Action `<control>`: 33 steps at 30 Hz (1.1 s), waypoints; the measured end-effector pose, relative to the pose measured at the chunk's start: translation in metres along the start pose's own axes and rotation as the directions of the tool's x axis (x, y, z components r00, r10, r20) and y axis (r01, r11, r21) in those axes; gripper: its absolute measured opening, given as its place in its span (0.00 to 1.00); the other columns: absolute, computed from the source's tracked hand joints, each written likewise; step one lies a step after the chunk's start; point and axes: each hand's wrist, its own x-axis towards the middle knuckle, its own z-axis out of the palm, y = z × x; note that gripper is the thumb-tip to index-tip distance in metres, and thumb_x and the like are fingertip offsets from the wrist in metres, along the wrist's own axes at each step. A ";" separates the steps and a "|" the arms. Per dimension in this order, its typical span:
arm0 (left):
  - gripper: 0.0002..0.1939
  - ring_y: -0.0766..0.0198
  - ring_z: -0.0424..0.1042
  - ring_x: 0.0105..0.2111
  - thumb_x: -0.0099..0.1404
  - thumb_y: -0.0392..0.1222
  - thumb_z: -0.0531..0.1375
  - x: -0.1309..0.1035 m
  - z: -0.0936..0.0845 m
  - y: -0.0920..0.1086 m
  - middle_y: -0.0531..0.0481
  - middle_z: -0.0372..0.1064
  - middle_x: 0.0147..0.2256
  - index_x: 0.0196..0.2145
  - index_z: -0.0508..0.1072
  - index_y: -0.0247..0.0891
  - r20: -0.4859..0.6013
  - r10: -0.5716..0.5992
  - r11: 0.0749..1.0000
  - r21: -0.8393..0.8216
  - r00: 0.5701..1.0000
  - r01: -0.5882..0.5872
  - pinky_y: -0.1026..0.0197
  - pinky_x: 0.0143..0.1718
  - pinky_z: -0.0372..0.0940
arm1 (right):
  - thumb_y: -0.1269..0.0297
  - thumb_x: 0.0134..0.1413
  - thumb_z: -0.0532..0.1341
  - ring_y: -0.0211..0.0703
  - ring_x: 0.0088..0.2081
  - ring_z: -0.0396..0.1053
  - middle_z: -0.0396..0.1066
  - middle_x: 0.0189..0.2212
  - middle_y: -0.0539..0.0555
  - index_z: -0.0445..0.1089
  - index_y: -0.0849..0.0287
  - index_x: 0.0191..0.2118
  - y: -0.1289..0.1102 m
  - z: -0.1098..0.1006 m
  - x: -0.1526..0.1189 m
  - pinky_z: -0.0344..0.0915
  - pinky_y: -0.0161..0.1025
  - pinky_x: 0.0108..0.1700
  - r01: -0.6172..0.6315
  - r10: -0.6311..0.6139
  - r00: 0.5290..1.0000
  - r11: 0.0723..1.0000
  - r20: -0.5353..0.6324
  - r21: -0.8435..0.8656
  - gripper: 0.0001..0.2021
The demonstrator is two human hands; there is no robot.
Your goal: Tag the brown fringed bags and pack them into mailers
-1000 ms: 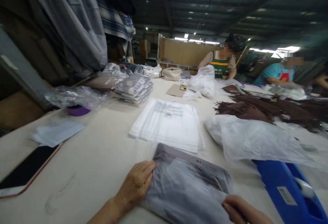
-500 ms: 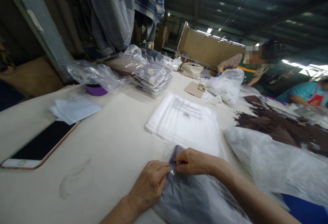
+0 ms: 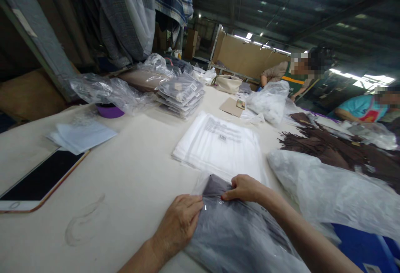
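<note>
A dark grey folded cloth in a clear plastic bag [image 3: 231, 231] lies at the table's front edge. My left hand [image 3: 183, 219] is closed on the left edge of the bag near its mouth. On the upper side, my right hand [image 3: 245, 189] pinches the bag's edge, with grey cloth showing between the two hands. Just beyond them lies a flat stack of white plastic bags [image 3: 218, 144] with printed text and a barcode.
A phone [image 3: 43, 177] lies at the left under pale blue sheets [image 3: 84, 135]. Farther back are a purple roll [image 3: 110, 111] and stacked packed items [image 3: 179, 94]. Brown fringed cloth [image 3: 325, 144] and a large plastic bag [image 3: 328, 185] lie right. Two people work beyond.
My right hand has moved right along the bag's edge, away from my left hand, and more grey cloth shows between them. The view has shifted slightly to the right.
</note>
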 end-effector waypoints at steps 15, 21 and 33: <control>0.12 0.63 0.75 0.35 0.62 0.44 0.51 -0.002 0.002 -0.017 0.56 0.76 0.36 0.40 0.71 0.46 -0.044 -0.094 0.996 0.001 0.995 0.094 0.64 0.38 0.71 | 0.59 0.61 0.49 0.37 0.47 0.69 0.76 0.41 0.47 0.66 0.58 0.47 -0.034 0.137 -0.101 0.57 0.39 0.59 0.448 -0.458 0.339 0.847 -0.822 -0.287 0.15; 0.11 0.63 0.76 0.34 0.62 0.47 0.52 -0.002 0.001 -0.016 0.58 0.76 0.35 0.37 0.73 0.47 -0.026 -0.116 0.993 0.001 0.993 0.116 0.64 0.37 0.72 | 0.53 0.57 0.54 0.52 0.51 0.67 0.69 0.50 0.60 0.62 0.67 0.55 0.044 0.165 -0.144 0.66 0.48 0.51 0.040 -0.196 0.529 0.978 -0.826 -0.207 0.26; 0.12 0.60 0.76 0.36 0.58 0.50 0.55 0.000 -0.005 -0.013 0.55 0.76 0.36 0.37 0.73 0.45 0.025 -0.249 0.964 -0.086 0.968 0.250 0.61 0.40 0.71 | 0.55 0.60 0.51 0.50 0.52 0.67 0.71 0.49 0.55 0.70 0.56 0.48 0.079 0.163 -0.162 0.64 0.48 0.54 0.155 0.223 0.776 0.839 -0.590 0.521 0.18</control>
